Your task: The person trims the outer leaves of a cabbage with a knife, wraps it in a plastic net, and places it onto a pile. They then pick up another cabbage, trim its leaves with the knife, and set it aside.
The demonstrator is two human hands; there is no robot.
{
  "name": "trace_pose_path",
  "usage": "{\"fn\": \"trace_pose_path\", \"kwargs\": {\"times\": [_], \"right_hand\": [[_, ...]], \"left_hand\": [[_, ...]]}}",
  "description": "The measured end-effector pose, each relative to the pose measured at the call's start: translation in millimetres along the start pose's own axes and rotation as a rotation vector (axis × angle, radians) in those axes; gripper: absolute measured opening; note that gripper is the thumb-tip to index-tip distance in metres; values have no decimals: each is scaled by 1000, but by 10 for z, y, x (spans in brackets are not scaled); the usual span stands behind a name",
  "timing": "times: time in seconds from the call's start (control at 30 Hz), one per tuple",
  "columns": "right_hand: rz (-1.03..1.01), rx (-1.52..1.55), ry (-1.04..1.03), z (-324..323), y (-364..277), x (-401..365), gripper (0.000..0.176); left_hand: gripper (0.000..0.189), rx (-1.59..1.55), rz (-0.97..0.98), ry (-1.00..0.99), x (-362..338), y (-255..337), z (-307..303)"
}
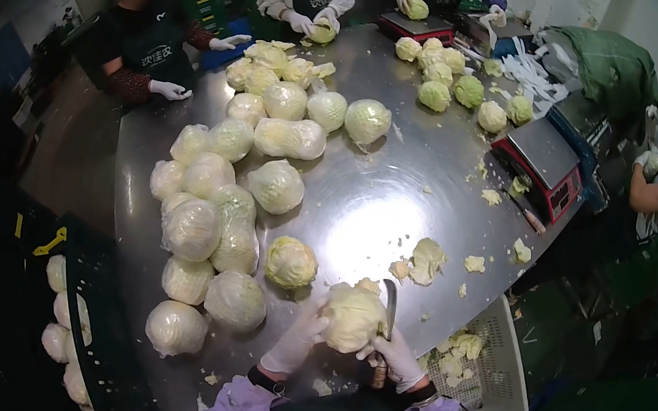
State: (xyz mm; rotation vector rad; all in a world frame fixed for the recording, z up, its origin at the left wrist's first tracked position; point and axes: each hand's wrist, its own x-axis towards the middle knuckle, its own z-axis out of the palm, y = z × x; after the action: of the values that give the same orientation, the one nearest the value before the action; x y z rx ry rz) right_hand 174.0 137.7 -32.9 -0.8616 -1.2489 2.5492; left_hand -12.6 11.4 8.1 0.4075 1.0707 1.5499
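Gloved in white, my left hand (306,331) cups the left side of a pale, partly trimmed cabbage (354,319) just above the table's near edge. My right hand (400,361) grips a knife whose curved blade (391,306) points away from me along the cabbage's right side; its wooden handle (379,378) shows below. Fingers of that hand also appear to touch the cabbage. Left of it sits an unwrapped yellow-green cabbage (291,263). Loose cut leaves (427,261) lie beyond the blade.
Film-wrapped cabbages (192,229) crowd the left of the metal table (370,173). A white basket (506,387) with leaf scraps stands at right. Beyond are a red scale (540,159), another knife (526,212), bare cabbages (435,95) and several co-workers. A dark crate (83,329) holds cabbages.
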Motion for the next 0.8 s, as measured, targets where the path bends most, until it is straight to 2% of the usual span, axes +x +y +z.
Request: {"fn": "trace_pose_path", "kwargs": {"times": [0.03, 0.07, 0.13, 0.17, 0.27, 0.33, 0.37, 0.4, 0.47, 0.53, 0.57, 0.6, 0.67, 0.7, 0.73, 0.8], "right_hand": [[-67, 201, -1, -5, 38, 129, 66], [-79, 187, -7, -44, 43, 217, 66], [-57, 612, 194, 70, -240, 355, 63], [-94, 599, 197, -94, -170, 547, 59], [-184, 533, 69, -252, -622, 847, 55], [-174, 467, 60, -471, -733, 1155, 53], [-193, 439, 131, -515, -838, 1283, 53], [-213, 410, 200, -555, -948, 1438, 53], [-309, 392, 238, -767, -1041, 1808, 57], [-180, 372, 273, -804, -1267, 1884, 61], [-209, 366, 251, -808, -1365, 1943, 63], [-188, 404, 301, -986, -1360, 2120, 62], [-318, 408, 399, -1351, -1338, 2432, 63], [-339, 528, 392, -1662, -1355, 2656, 60], [-357, 479, 441, -1481, -1500, 2505, 57], [-230, 69, 520, -1280, -1742, 2084, 56]], "left_hand": [[65, -16, -14, -32, -11, 145, 76], [65, -17, 3, -41, -31, 251, 140], [64, 129, 4, 112, 3, 378, 196], [64, 348, 179, 169, 121, 32, -204], [71, 923, 473, 471, 190, 107, -373], [76, 1044, 544, 530, 243, 140, -502], [81, 1165, 604, 594, 290, 157, -548], [81, 1160, 626, 600, 334, 174, -590], [94, 1315, 498, 653, 422, 214, -666], [99, 1336, 469, 669, 486, 271, -725], [102, 1307, 421, 646, 514, 292, -749], [104, 1276, 371, 624, 544, 308, -764], [108, 1280, 327, 615, 627, 288, -816], [109, 1316, 317, 620, 644, 275, -815], [110, 1360, 297, 612, 629, 259, -838], [111, 1371, 306, 613, 691, 155, -949]]}}
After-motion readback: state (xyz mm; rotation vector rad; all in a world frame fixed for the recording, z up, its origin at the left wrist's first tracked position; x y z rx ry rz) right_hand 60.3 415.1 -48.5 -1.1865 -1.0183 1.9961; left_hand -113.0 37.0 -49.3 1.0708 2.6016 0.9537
